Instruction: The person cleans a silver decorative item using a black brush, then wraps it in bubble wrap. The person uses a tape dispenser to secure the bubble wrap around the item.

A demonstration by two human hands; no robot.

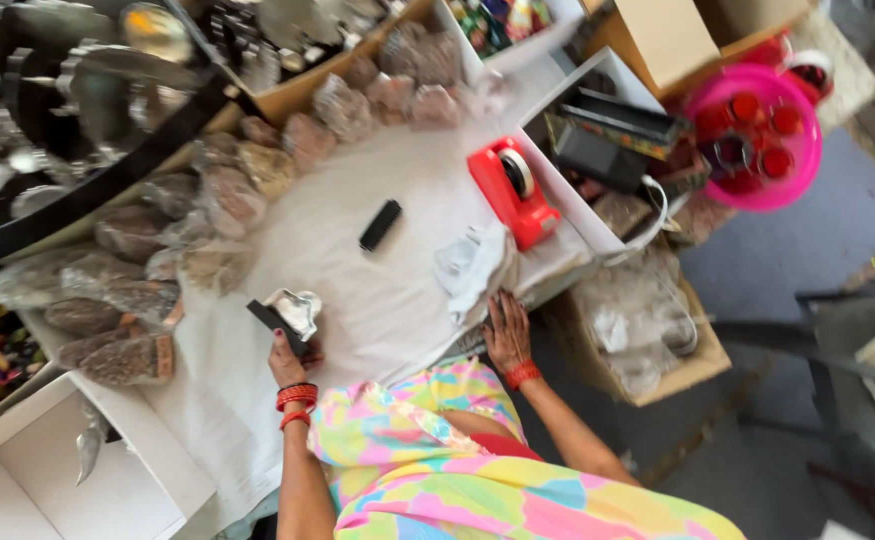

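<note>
White cloth (388, 300) is covering the table where the person is working. The left hand (293, 358), wearing red bangles at the wrist, is grasping a small dark box (276, 322) with a crumpled silvery packet (298, 308) sitting against it; the fingers are wrapping around the box's near side, and the box is being held just above the cloth at the near left part of the table. The right hand (508, 335), also with a red band at the wrist, is lying flat and released, fingers spread, pressing on the table's near right edge and holding nothing. Just beyond that hand a bundle of clear plastic bags (473, 262) is lying on the cloth, and farther right a red tape dispenser (513, 190) is standing beside a white open box (583, 210) holding dark items. A small black rectangular object (380, 225) is lying alone toward the middle of the cloth, well apart from both hands. Along the far left side, a row of clear packets filled with brownish goods (258, 170) is curving around the cloth's edge. Far right, a pink round basin (803, 160) is holding red-lidded jars. Below the table on the right, a cardboard carton (693, 365) is holding more clear packets. At the near left, an empty-looking white box (18, 470) is sitting open.
</note>
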